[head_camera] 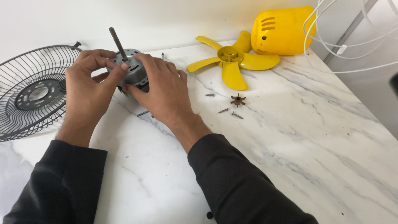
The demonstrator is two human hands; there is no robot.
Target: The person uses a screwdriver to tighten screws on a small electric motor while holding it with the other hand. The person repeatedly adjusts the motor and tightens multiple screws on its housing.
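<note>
- We hold the fan motor (132,71) with both hands, close to the far left corner of the marble table (290,137).
- Our left hand (89,89) wraps around the left side of the motor. Its thumb presses on the top, right by the shaft (118,43).
- Our right hand (159,87) grips the right side, with the fingers curled over the silver shell.
- The long dark shaft sticks up out of the motor and leans a little to the left.
- The fan is already in pieces, we think. The yellow blade (232,60) lies flat near the far edge, and the yellow back cover (284,29) sits just behind it.
- The grey wire guard (35,93) lies at the left edge, partly off the table. A white wire guard (352,37) stands at the far right corner.
- Three small screws (224,110) and a little brown star-shaped piece (238,100) lie loose near the middle, apart from our hands.
- All these parts are apart from each other, and the screws are out.
</note>
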